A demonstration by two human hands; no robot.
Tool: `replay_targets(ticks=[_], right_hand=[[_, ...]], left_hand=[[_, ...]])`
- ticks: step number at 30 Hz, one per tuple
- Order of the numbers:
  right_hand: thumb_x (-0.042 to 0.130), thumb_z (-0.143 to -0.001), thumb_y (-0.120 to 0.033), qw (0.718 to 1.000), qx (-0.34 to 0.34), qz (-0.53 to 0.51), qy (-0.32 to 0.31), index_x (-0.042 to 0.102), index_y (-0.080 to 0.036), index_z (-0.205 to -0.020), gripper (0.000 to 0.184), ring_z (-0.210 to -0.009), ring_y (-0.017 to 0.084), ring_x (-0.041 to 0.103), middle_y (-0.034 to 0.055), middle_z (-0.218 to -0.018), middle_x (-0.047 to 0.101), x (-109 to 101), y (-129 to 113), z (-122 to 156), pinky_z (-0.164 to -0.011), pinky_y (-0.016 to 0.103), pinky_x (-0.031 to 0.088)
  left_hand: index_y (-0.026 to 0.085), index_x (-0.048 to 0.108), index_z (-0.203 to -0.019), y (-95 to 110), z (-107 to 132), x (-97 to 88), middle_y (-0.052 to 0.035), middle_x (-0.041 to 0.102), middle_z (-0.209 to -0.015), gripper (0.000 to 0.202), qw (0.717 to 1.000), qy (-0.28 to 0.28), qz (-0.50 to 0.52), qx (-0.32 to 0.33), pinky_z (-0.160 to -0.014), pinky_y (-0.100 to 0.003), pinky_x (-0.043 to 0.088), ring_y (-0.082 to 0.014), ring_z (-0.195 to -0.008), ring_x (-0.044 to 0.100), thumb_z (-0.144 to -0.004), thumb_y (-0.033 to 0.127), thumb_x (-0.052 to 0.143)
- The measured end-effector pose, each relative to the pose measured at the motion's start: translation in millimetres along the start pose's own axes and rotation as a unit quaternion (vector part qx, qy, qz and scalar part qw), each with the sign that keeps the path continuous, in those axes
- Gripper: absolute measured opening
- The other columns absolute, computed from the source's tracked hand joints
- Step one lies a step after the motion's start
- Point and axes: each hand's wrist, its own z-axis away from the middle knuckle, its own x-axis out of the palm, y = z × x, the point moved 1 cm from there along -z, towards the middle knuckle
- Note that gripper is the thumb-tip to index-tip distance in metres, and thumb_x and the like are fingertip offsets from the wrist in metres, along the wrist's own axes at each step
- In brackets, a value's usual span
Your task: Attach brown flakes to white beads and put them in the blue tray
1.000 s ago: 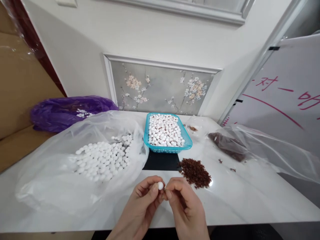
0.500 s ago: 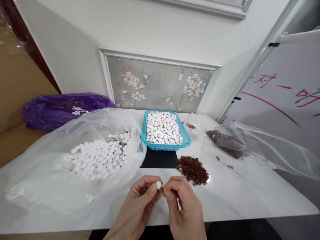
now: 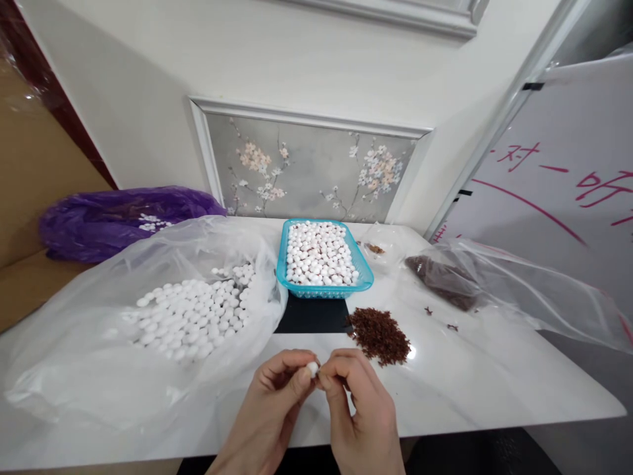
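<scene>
Above the front of the white table, my left hand (image 3: 271, 404) pinches a small white ball (image 3: 312, 369) between thumb and fingers. My right hand (image 3: 364, 404) is closed in a pinch right against the ball's right side; whatever its fingertips grip is too small and covered to make out. Just beyond the right hand lies a heap of small reddish-brown pieces (image 3: 380, 335). Behind both hands stands a blue plastic basket (image 3: 366, 280) filled with white balls, with reddish-brown bits showing among them. To the left, an open clear plastic bag (image 3: 93, 369) holds many loose white balls.
A purple bag (image 3: 89, 227) with some white pieces sits back left. At right lies a clear bag of brown pieces (image 3: 445, 284), with a couple of stray bits (image 3: 452, 327) near it. A small clear bag (image 3: 388, 241) is behind. A black patch (image 3: 311, 315) lies before the basket.
Both hands stay together at the ball, with only slight finger movement. The whole view has shifted a little, so everything appears slightly farther left.
</scene>
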Motion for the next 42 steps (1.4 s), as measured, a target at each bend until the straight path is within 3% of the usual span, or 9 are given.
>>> replay_targets(ticks=[13, 18, 20, 22, 25, 28, 34, 42], right_hand=[[0.043, -0.090, -0.012, 0.998, 0.022, 0.030, -0.041, 0.049, -0.021, -0.082, 0.013, -0.071, 0.011, 0.054, -0.0008, -0.078, 0.051, -3.0, -0.3, -2.5, -0.065, 0.022, 0.044], [0.049, -0.087, -0.023, 0.988, 0.153, -0.027, -0.027, 0.048, -0.022, -0.080, 0.007, -0.063, 0.012, 0.057, -0.0027, -0.070, 0.055, -1.9, 1.3, -3.6, -0.060, 0.021, 0.047], [0.051, -0.086, -0.026, 0.983, 0.168, -0.076, -0.013, 0.050, -0.021, -0.087, 0.005, -0.064, 0.012, 0.060, -0.0014, -0.073, 0.058, -5.0, 3.0, -3.6, -0.059, 0.021, 0.049], [0.051, -0.086, -0.029, 0.985, 0.155, -0.078, 0.007, 0.052, -0.020, -0.090, 0.010, -0.064, 0.013, 0.060, 0.0001, -0.074, 0.060, -11.9, 6.8, -1.6, -0.060, 0.021, 0.049], [0.047, -0.089, -0.029, 0.995, 0.104, -0.003, 0.008, 0.056, -0.020, -0.081, 0.015, -0.058, 0.012, 0.056, -0.0009, -0.065, 0.056, -25.1, 14.9, 6.9, -0.055, 0.021, 0.046], [0.045, -0.090, -0.027, 0.996, 0.061, 0.055, -0.018, 0.056, -0.020, -0.073, 0.021, -0.054, 0.011, 0.052, -0.0013, -0.063, 0.054, -34.5, 22.4, 20.8, -0.050, 0.020, 0.041], [0.043, -0.090, -0.020, 0.994, 0.000, 0.062, -0.085, 0.054, -0.022, -0.076, 0.018, -0.056, 0.010, 0.051, -0.0013, -0.068, 0.054, -42.2, 29.1, 41.5, -0.052, 0.020, 0.040], [0.042, -0.091, -0.019, 0.992, 0.028, 0.074, -0.099, 0.054, -0.022, -0.079, 0.018, -0.057, 0.011, 0.051, -0.0009, -0.070, 0.054, -69.0, 24.8, 33.0, -0.053, 0.022, 0.040]], left_hand=[[0.018, 0.074, -0.071, 2.1, -1.0, 2.3, 0.0009, 0.068, -0.075, 0.005, 0.998, -0.039, -0.038, 0.028, -0.074, -0.018, 0.047, -0.0104, -0.075, 0.059, -0.067, 0.015, 0.074], [0.018, 0.074, -0.078, 0.8, -1.4, 1.4, -0.0003, 0.070, -0.076, 0.008, 0.999, -0.016, -0.029, 0.013, -0.074, -0.019, 0.049, -0.0104, -0.072, 0.061, -0.070, 0.018, 0.073], [0.018, 0.074, -0.081, 1.6, -1.4, 2.0, 0.0005, 0.069, -0.073, 0.010, 1.000, -0.001, -0.021, 0.000, -0.071, -0.018, 0.050, -0.0086, -0.067, 0.060, -0.071, 0.021, 0.072], [0.018, 0.074, -0.083, 3.1, -1.6, 3.6, 0.0003, 0.069, -0.075, 0.013, 1.000, 0.015, -0.013, -0.019, -0.070, -0.017, 0.050, -0.0079, -0.066, 0.060, -0.071, 0.024, 0.073], [0.018, 0.074, -0.085, 5.4, -1.5, 5.7, -0.0008, 0.070, -0.082, 0.022, 0.999, 0.032, -0.018, -0.027, -0.075, -0.015, 0.050, -0.0094, -0.074, 0.062, -0.063, 0.021, 0.078], [0.020, 0.074, -0.086, 6.3, -1.0, 4.5, 0.0009, 0.069, -0.081, 0.026, 0.999, 0.025, -0.035, -0.017, -0.073, -0.014, 0.049, -0.0085, -0.074, 0.061, -0.061, 0.017, 0.080], [0.021, 0.074, -0.082, 5.1, -1.2, -2.2, 0.0009, 0.069, -0.079, 0.020, 0.998, 0.013, -0.058, -0.012, -0.075, -0.016, 0.048, -0.0095, -0.075, 0.061, -0.063, 0.018, 0.078], [0.018, 0.073, -0.073, 7.0, 0.3, 6.1, 0.0010, 0.062, -0.064, 0.010, 0.991, -0.005, -0.122, 0.047, -0.063, -0.017, 0.043, -0.0089, -0.062, 0.053, -0.065, 0.023, 0.076]])
